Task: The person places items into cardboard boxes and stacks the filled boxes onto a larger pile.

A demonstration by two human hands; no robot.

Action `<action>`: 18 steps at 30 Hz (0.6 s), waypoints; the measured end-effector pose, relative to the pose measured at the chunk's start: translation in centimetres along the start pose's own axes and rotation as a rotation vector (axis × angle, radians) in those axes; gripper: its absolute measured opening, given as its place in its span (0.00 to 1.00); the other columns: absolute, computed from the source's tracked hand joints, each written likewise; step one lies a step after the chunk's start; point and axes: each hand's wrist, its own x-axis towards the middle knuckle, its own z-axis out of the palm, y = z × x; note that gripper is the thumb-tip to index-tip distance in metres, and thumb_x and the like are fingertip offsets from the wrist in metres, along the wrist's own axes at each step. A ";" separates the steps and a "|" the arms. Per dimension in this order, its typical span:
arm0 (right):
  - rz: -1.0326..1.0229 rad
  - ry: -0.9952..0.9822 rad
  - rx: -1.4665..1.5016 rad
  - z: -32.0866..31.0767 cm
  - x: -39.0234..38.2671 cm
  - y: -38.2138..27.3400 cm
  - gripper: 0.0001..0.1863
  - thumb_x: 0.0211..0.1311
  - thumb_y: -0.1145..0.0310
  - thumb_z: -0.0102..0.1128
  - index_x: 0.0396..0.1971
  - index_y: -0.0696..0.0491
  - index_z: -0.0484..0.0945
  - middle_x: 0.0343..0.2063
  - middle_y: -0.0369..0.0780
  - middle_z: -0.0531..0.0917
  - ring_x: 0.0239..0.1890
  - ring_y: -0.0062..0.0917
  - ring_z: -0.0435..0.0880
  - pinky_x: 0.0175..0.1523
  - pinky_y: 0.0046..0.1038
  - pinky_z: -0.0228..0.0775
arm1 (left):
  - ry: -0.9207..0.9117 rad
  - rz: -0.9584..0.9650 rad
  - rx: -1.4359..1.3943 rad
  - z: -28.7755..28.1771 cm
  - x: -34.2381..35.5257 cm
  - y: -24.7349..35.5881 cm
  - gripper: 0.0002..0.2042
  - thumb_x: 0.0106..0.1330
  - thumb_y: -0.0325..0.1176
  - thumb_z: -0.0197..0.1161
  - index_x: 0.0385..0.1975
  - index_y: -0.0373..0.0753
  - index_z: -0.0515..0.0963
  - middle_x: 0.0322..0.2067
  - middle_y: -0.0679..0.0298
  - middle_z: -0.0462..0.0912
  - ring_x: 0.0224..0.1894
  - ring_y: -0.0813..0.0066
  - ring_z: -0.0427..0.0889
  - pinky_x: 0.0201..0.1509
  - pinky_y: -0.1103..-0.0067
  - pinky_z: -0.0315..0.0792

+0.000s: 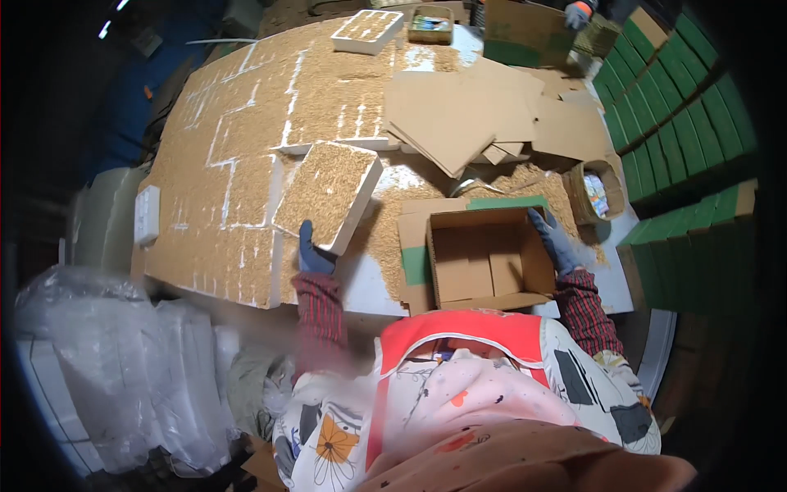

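My left hand [316,250], in a blue-grey glove, grips the near corner of a white foam tray [354,209] filled with tan grains. The tray sits at an angle, and its far end lies close to other filled trays. My right hand [557,239], gloved alike, is closed over the right wall of an open cardboard box [492,297]. Bare cardboard shows inside the box, which stands in front of me at the table's near edge. Its flaps, partly green, spread out to the left and at the back.
Filled trays [221,164] cover the table's left side. Flat cardboard sheets [459,107] lie behind the box. A round container [578,197] with packets stands right, near stacked green boxes [680,115]. Clear plastic wrap [123,353] is at lower left. Another person's gloved hand [579,13] shows far back.
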 end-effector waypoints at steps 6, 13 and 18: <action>0.009 -0.132 0.176 0.0 1.4 0.1 0.35 0.68 0.44 0.42 0.61 0.60 0.63 0.60 0.42 0.68 0.60 0.27 0.66 0.65 0.23 0.53 | -0.110 -0.448 0.093 11.1 -9.0 0.0 0.26 0.69 0.44 0.50 0.62 0.35 0.60 0.59 0.52 0.68 0.59 0.55 0.70 0.64 0.60 0.63; -0.128 -0.085 -0.076 -0.8 1.7 -1.5 0.27 0.68 0.46 0.44 0.39 0.58 0.77 0.35 0.39 0.80 0.35 0.23 0.75 0.42 0.29 0.66 | -0.322 -0.580 0.955 14.5 -10.3 -3.5 0.25 0.69 0.40 0.51 0.62 0.35 0.61 0.58 0.55 0.69 0.60 0.62 0.68 0.67 0.67 0.60; 0.107 -0.309 0.246 -0.9 1.1 -1.6 0.34 0.70 0.43 0.34 0.61 0.58 0.64 0.54 0.41 0.75 0.52 0.23 0.73 0.59 0.24 0.59 | -0.351 -0.657 0.962 18.1 -7.7 -4.6 0.26 0.70 0.46 0.44 0.60 0.32 0.62 0.54 0.56 0.72 0.56 0.66 0.71 0.61 0.70 0.65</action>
